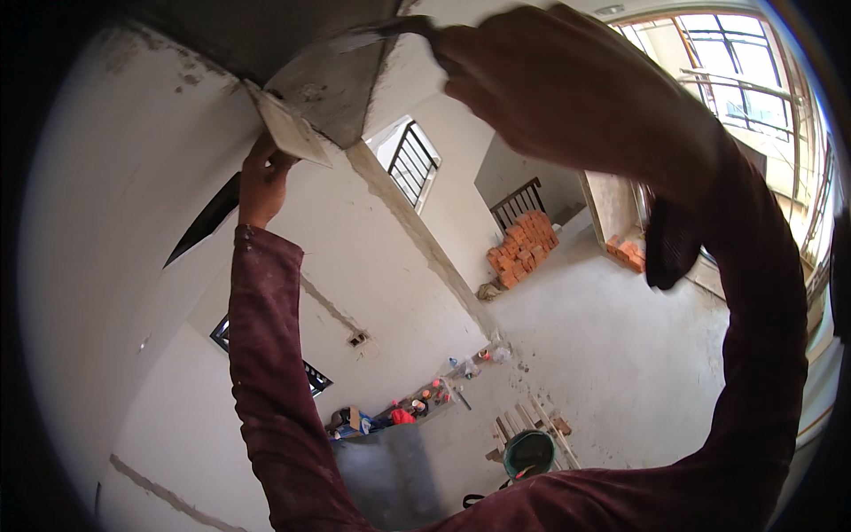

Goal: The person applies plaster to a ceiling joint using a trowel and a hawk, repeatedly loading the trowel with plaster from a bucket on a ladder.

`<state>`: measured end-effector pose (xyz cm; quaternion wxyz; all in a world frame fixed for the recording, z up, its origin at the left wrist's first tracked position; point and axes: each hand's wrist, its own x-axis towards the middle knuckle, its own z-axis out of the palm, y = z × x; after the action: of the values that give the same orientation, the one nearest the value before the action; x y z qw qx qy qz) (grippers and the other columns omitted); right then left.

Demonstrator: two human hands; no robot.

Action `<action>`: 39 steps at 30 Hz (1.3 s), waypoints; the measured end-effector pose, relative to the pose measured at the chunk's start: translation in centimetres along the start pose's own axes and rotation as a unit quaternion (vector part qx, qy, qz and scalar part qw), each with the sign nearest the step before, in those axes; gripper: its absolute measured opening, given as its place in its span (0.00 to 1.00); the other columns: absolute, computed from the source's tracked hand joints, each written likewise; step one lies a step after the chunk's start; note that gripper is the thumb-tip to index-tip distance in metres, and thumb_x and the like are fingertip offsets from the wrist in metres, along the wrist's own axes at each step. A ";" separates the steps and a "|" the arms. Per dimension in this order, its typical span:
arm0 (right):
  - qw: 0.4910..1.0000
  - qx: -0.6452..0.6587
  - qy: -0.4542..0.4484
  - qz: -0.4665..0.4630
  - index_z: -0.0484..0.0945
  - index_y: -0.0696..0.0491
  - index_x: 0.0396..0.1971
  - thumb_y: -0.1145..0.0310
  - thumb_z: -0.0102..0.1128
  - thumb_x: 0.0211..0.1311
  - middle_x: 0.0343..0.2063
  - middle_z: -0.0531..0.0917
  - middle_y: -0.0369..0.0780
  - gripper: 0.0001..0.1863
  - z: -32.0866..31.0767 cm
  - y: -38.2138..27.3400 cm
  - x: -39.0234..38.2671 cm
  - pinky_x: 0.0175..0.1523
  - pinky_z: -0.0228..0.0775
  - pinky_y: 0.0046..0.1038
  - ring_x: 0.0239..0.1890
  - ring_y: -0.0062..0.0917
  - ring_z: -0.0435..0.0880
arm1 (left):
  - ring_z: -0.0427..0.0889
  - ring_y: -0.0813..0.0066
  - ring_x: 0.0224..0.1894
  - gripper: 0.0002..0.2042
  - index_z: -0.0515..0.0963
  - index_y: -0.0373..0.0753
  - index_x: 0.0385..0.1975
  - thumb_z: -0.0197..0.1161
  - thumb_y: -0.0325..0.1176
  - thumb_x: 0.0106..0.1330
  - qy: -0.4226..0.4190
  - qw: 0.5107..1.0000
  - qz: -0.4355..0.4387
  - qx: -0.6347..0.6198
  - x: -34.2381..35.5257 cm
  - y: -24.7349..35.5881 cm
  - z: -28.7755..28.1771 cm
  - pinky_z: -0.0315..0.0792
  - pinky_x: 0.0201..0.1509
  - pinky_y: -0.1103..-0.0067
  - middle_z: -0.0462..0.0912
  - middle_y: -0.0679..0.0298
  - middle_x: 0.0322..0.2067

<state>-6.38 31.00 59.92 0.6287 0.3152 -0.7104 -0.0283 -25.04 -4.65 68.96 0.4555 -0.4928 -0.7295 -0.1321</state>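
- The right hand point(567, 89) is closest to the camera. It is curled tight around the handle of a trowel point(332, 89).
- The trowel is a flat grey metal blade smeared with wet plaster. Its long side runs from the right hand toward the left, and it presses up against the rough grey ceiling point(248, 35).
- The left hand point(261, 182) is just below the trowel. Its fingers pinch a flat pale board point(288, 133), tilted with its top edge at the ceiling.
- Both sleeves are dark red and dusty.
- Far below the trowel sit a green bucket point(529, 452) and wooden slats point(532, 421) on the dusty floor.
- Farther off is a pile of orange bricks point(523, 248).
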 end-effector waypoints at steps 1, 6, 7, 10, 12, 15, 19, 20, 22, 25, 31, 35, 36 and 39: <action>0.997 -0.031 -0.037 0.054 0.76 0.57 0.40 0.67 0.55 0.66 0.26 0.82 0.41 0.10 -0.3 -1.2 -0.5 0.35 0.76 0.31 0.28 0.28 0.84 | 0.73 0.78 0.34 0.10 0.75 0.31 0.43 0.61 0.28 0.64 0.004 1.000 -0.008 0.014 -0.4 0.0 -0.6 0.73 0.41 0.81 0.76 0.63 0.35; 0.983 -0.049 -0.121 0.126 0.79 0.58 0.31 0.72 0.53 0.59 0.27 0.82 0.43 0.07 5.2 -0.7 -0.9 0.36 0.77 0.34 0.32 0.34 0.85 | 0.67 0.80 0.30 0.08 0.74 0.32 0.40 0.61 0.27 0.64 0.016 0.999 -0.028 -0.012 -0.1 -0.2 0.3 0.69 0.38 0.83 0.70 0.67 0.30; 0.982 -0.038 -0.142 0.119 0.79 0.57 0.30 0.72 0.53 0.58 0.26 0.82 0.42 0.07 7.6 0.1 -0.4 0.35 0.77 0.33 0.32 0.34 0.85 | 0.67 0.81 0.31 0.08 0.74 0.32 0.40 0.61 0.26 0.64 0.011 0.999 -0.036 -0.002 -0.3 -0.4 0.2 0.69 0.38 0.83 0.70 0.67 0.31; 0.989 -0.051 -0.108 0.088 0.79 0.56 0.27 0.73 0.55 0.54 0.26 0.82 0.41 0.05 12.5 2.5 0.9 0.34 0.78 0.33 0.32 0.34 0.85 | 0.71 0.77 0.33 0.09 0.74 0.32 0.43 0.60 0.26 0.64 0.014 0.999 -0.008 -0.027 0.7 -0.2 1.6 0.71 0.41 0.82 0.73 0.64 0.35; 0.992 -0.072 -0.077 0.067 0.79 0.56 0.26 0.72 0.56 0.52 0.27 0.83 0.40 0.05 14.4 2.6 2.6 0.34 0.78 0.34 0.33 0.34 0.85 | 0.73 0.75 0.34 0.10 0.74 0.32 0.43 0.61 0.26 0.64 0.014 1.000 -0.005 -0.019 0.3 -0.3 0.6 0.71 0.42 0.81 0.74 0.63 0.36; 0.995 -0.063 -0.015 0.076 0.79 0.55 0.27 0.71 0.55 0.53 0.30 0.83 0.40 0.05 12.8 2.6 3.9 0.38 0.78 0.35 0.36 0.34 0.85 | 0.74 0.74 0.35 0.11 0.74 0.32 0.44 0.62 0.27 0.64 0.003 1.000 -0.031 0.002 -0.2 -0.5 0.3 0.70 0.43 0.80 0.74 0.62 0.36; 0.992 -0.098 -0.066 0.054 0.78 0.57 0.35 0.63 0.52 0.68 0.30 0.82 0.43 0.12 8.5 3.7 3.8 0.40 0.78 0.35 0.30 0.34 0.85 | 0.75 0.73 0.36 0.11 0.76 0.32 0.42 0.63 0.30 0.63 -0.003 0.999 -0.028 0.036 0.9 0.7 1.2 0.70 0.44 0.79 0.75 0.61 0.34; 0.993 -0.112 -0.012 0.034 0.78 0.56 0.35 0.62 0.53 0.68 0.30 0.82 0.43 0.12 8.2 3.6 3.7 0.42 0.76 0.35 0.33 0.33 0.85 | 0.75 0.73 0.37 0.11 0.76 0.32 0.41 0.63 0.31 0.63 -0.007 0.998 -0.033 0.049 0.4 0.5 0.8 0.70 0.44 0.79 0.76 0.60 0.34; 0.983 -0.114 -0.107 0.094 0.79 0.55 0.37 0.63 0.56 0.66 0.29 0.82 0.42 0.11 5.4 2.9 3.6 0.44 0.74 0.33 0.35 0.32 0.84 | 0.76 0.74 0.37 0.11 0.78 0.33 0.41 0.63 0.32 0.63 -0.011 0.998 -0.033 0.048 -0.1 -0.3 -0.2 0.71 0.44 0.79 0.78 0.60 0.35; 0.990 0.030 -0.090 0.103 0.75 0.62 0.28 0.75 0.55 0.59 0.21 0.78 0.44 0.06 0.5 0.9 1.7 0.34 0.71 0.38 0.26 0.35 0.80 | 0.79 0.72 0.38 0.13 0.77 0.33 0.45 0.63 0.32 0.63 -0.018 0.998 -0.021 0.049 -0.9 -1.3 -1.2 0.73 0.45 0.78 0.81 0.58 0.41; 0.993 -0.036 -0.048 0.106 0.78 0.58 0.34 0.71 0.55 0.56 0.34 0.83 0.44 0.08 6.1 1.6 -1.9 0.40 0.76 0.34 0.39 0.33 0.84 | 0.82 0.68 0.43 0.18 0.74 0.32 0.49 0.64 0.34 0.63 -0.004 0.998 -0.051 0.039 -1.1 -1.7 -1.2 0.72 0.50 0.75 0.83 0.55 0.42; 0.994 -0.081 -0.011 0.074 0.81 0.56 0.26 0.72 0.57 0.54 0.29 0.84 0.41 0.05 13.1 2.7 0.1 0.27 0.78 0.31 0.32 0.32 0.86 | 0.81 0.68 0.43 0.17 0.74 0.32 0.49 0.64 0.34 0.63 0.000 0.999 -0.043 0.009 0.2 -1.2 0.4 0.71 0.50 0.76 0.83 0.55 0.42; 0.990 -0.071 -0.069 0.101 0.78 0.58 0.28 0.72 0.56 0.57 0.28 0.82 0.41 0.05 12.9 2.1 1.1 0.30 0.78 0.31 0.30 0.31 0.85 | 0.81 0.69 0.43 0.17 0.74 0.32 0.48 0.64 0.34 0.63 -0.008 0.999 -0.053 0.001 0.3 -1.5 0.5 0.71 0.50 0.76 0.83 0.56 0.42; 0.992 -0.027 -0.080 0.094 0.74 0.60 0.25 0.74 0.55 0.57 0.27 0.79 0.43 0.05 14.1 1.1 3.0 0.27 0.77 0.30 0.28 0.31 0.83 | 0.79 0.72 0.40 0.16 0.75 0.33 0.46 0.64 0.34 0.63 -0.016 0.998 -0.057 0.005 0.1 -2.0 0.2 0.71 0.48 0.78 0.83 0.59 0.39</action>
<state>-19.71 25.36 60.07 0.5779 0.2268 -0.7838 -0.0130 -26.80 -5.43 69.39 0.4378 -0.4499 -0.7645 -0.1463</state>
